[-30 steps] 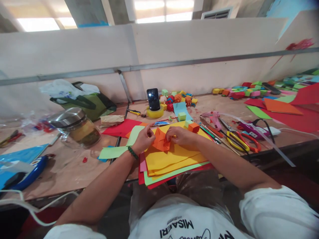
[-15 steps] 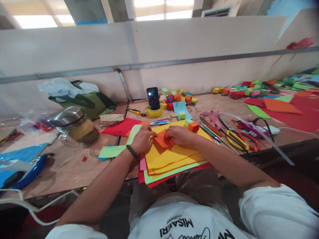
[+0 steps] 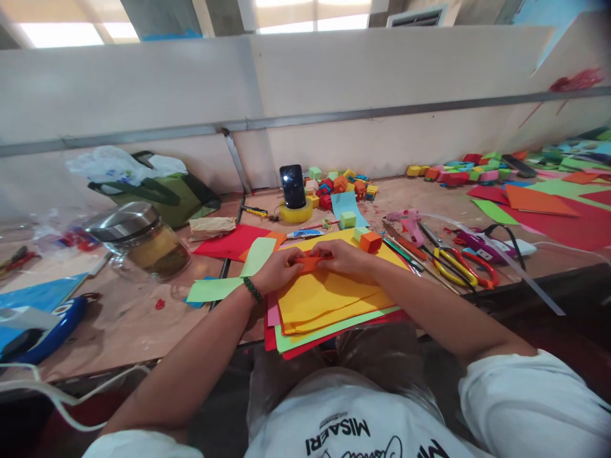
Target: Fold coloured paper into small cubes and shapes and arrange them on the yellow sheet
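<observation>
Between my two hands is a small folded piece of orange paper, held just above a stack of coloured sheets with yellow paper on top. My left hand, with a dark green bead bracelet at the wrist, pinches its left end. At the other end the fingers of my right hand are closed on the same paper. Beside my right hand an orange paper cube sits on the stack, a light green one touching it. Strips of pale green paper lie left of the stack.
A phone leans upright on a tape roll, with paper cubes piled behind. Scissors, a pink glue gun and a purple one lie to the right. A glass jar and a green bag stand left.
The orange paper, a flatter, wider piece before, is now a narrow folded strip. Both hands have turned their fingers in around its ends.
</observation>
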`<state>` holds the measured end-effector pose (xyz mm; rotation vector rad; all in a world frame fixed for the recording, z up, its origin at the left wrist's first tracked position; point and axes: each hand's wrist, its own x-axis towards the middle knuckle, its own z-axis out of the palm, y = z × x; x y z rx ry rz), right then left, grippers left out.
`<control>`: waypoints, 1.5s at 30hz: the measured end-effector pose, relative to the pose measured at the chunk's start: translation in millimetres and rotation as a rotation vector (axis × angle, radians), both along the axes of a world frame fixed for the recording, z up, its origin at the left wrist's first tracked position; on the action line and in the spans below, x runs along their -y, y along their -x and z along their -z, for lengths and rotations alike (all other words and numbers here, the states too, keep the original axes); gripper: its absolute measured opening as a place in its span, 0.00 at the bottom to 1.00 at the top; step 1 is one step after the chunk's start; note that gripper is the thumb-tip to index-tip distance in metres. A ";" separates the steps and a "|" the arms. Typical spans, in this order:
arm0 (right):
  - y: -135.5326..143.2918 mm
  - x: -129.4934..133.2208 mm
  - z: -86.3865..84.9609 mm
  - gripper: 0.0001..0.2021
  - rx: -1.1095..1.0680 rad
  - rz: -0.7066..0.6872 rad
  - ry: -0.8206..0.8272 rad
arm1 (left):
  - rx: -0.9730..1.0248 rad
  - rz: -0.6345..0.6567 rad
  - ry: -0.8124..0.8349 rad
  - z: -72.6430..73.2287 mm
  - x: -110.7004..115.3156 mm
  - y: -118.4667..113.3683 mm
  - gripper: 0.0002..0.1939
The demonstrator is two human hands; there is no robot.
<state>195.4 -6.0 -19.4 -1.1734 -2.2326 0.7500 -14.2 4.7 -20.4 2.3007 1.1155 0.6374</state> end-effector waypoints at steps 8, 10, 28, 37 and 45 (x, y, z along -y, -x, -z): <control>8.5 2.0 -7.5 0.21 0.253 0.270 0.064 | -0.205 -0.176 -0.040 -2.2 6.9 -4.1 0.08; 11.6 3.5 -9.9 0.24 0.311 0.292 0.079 | -0.248 -0.199 -0.033 -2.3 8.1 -5.4 0.09; -21.6 -23.0 8.4 0.37 0.408 0.201 0.098 | -0.283 -0.183 0.089 0.4 0.0 4.4 0.13; -34.8 -19.2 0.4 0.30 0.289 0.098 0.131 | -0.098 -0.104 0.140 3.5 -2.4 10.2 0.10; -15.5 -21.5 2.4 0.11 0.044 0.219 0.014 | -0.030 -0.031 0.097 1.4 -3.4 5.2 0.11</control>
